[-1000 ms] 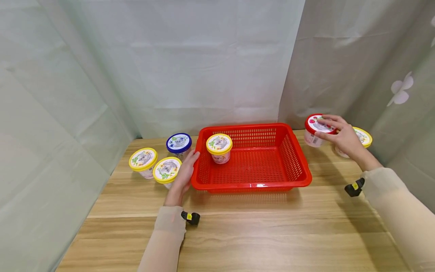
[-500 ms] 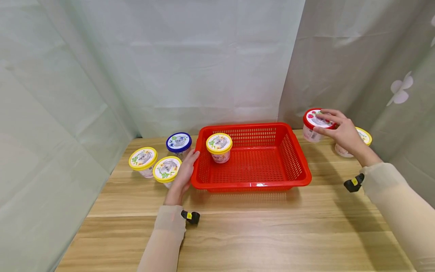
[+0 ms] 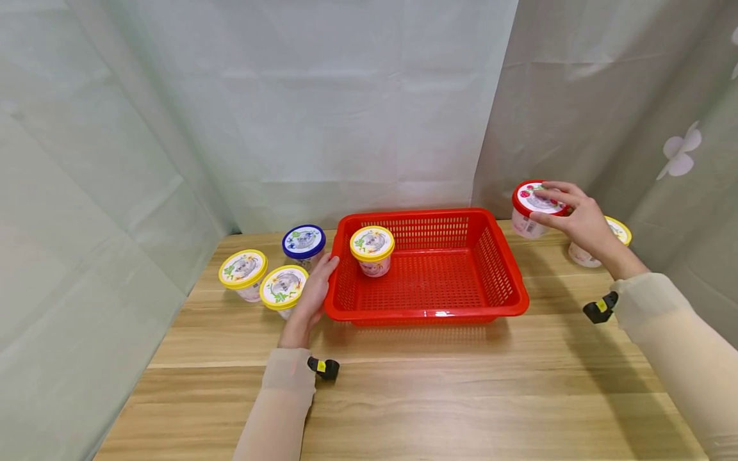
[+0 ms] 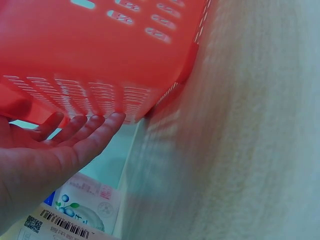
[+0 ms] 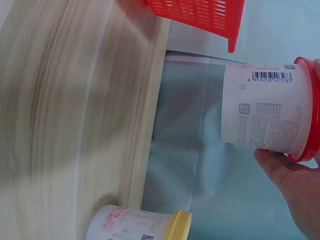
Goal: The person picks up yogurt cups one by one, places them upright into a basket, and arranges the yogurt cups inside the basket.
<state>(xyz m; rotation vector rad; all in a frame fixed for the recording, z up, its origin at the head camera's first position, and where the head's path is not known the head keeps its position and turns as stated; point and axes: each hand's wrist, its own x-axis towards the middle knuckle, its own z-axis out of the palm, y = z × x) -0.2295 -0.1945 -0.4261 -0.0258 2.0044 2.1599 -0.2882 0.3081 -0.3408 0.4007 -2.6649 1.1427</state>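
My right hand (image 3: 579,219) pinches a white paper tub with a red lid (image 3: 533,208) from above, thumb at the lid's near edge and fingers over its top. In the right wrist view this tub (image 5: 265,107) is held up above the tabletop, its printed barcode side showing. My left hand (image 3: 314,288) rests against the left side of a red plastic basket (image 3: 426,315). In the left wrist view, its fairly straight fingers (image 4: 97,137) reach the basket's slotted outer wall (image 4: 90,60). Inside the basket, at its left end, stands a yellow-lidded tub (image 3: 372,246).
Left of the basket stand a blue-lidded tub (image 3: 303,242) and two yellow-lidded tubs, one farther left (image 3: 243,272) and one by my left wrist (image 3: 282,288). Another yellow-lidded tub (image 3: 585,255) stands behind my right hand. Pale curtains (image 3: 369,115) hang along the wooden table's (image 3: 438,397) back and sides.
My right hand has raised the red-lidded tub and shifted it slightly left. My left hand, the basket and the other tubs stay where they were.
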